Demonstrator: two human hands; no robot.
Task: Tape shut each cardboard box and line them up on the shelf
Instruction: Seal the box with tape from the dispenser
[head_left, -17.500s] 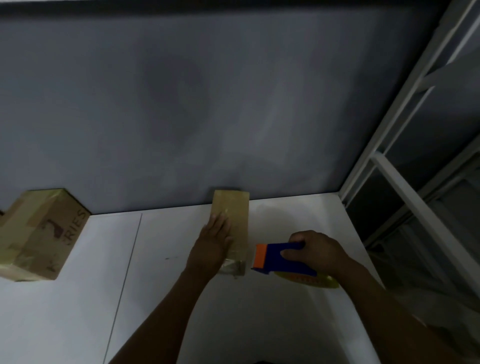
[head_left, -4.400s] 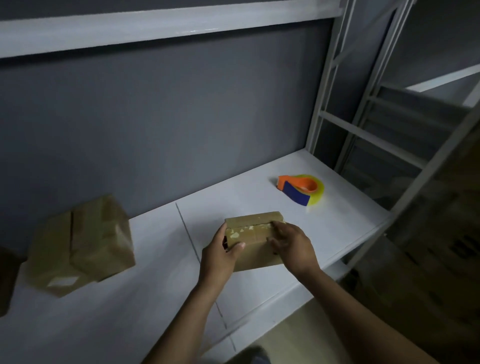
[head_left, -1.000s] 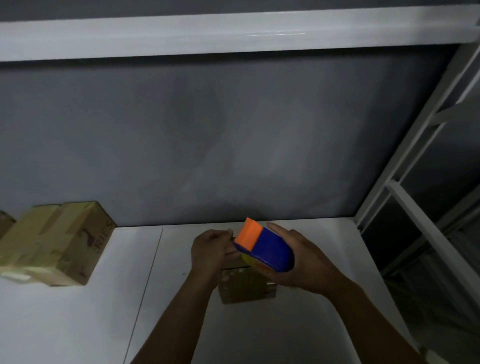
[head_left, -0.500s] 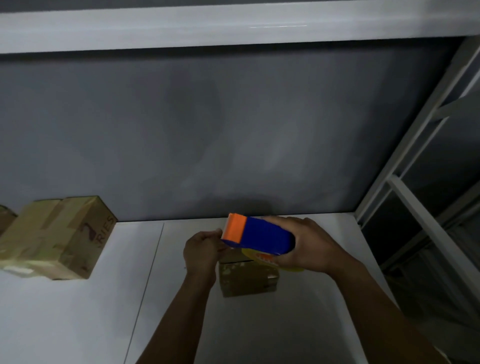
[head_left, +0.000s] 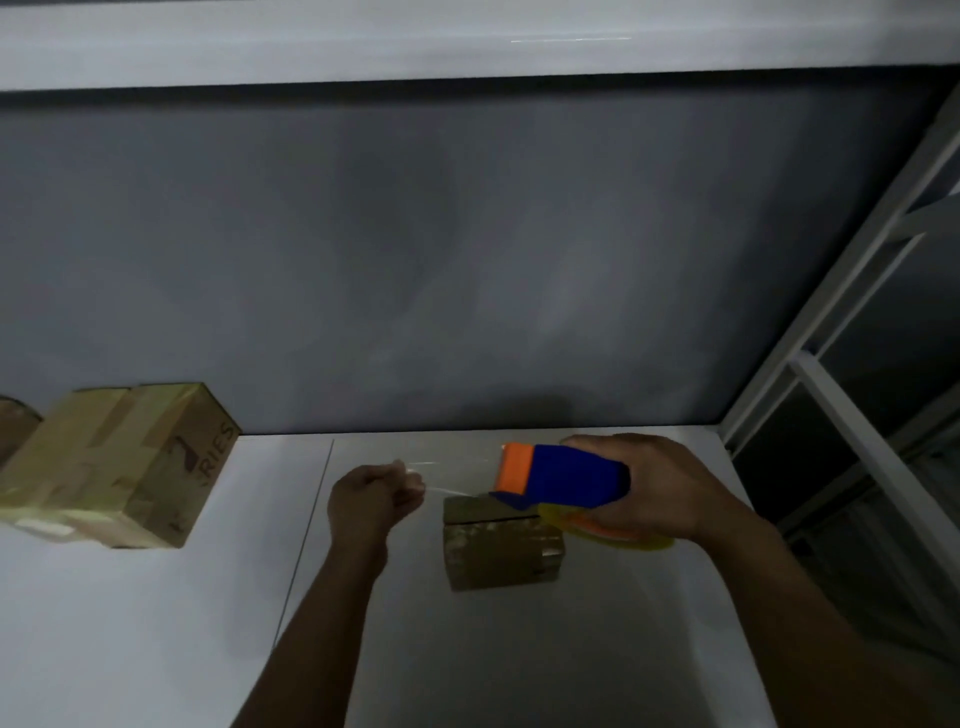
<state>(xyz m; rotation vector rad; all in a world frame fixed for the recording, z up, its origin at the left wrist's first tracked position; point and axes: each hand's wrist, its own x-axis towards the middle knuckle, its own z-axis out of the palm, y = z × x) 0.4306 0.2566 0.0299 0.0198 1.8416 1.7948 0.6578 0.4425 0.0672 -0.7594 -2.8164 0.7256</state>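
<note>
A small cardboard box (head_left: 501, 546) stands on the white shelf (head_left: 519, 649), its top seam showing. Just above its far right corner my right hand (head_left: 660, 488) grips a blue and orange tape dispenser (head_left: 558, 475) with a yellow roll under it. To the box's left my left hand (head_left: 371, 493) pinches the free end of a clear tape strip (head_left: 452, 489) that runs to the dispenser. A bigger taped cardboard box (head_left: 119, 465) sits at the far left against the wall.
A grey back wall (head_left: 467, 260) closes the shelf behind, and the white shelf above (head_left: 467, 36) overhangs. White metal uprights and rails (head_left: 831, 395) stand at the right end. The corner of another box (head_left: 15, 426) shows at the left edge.
My left hand has drawn away to the left from the dispenser, pulling a strip of tape out. The right hand with the dispenser shifted right, uncovering the small box's top.
</note>
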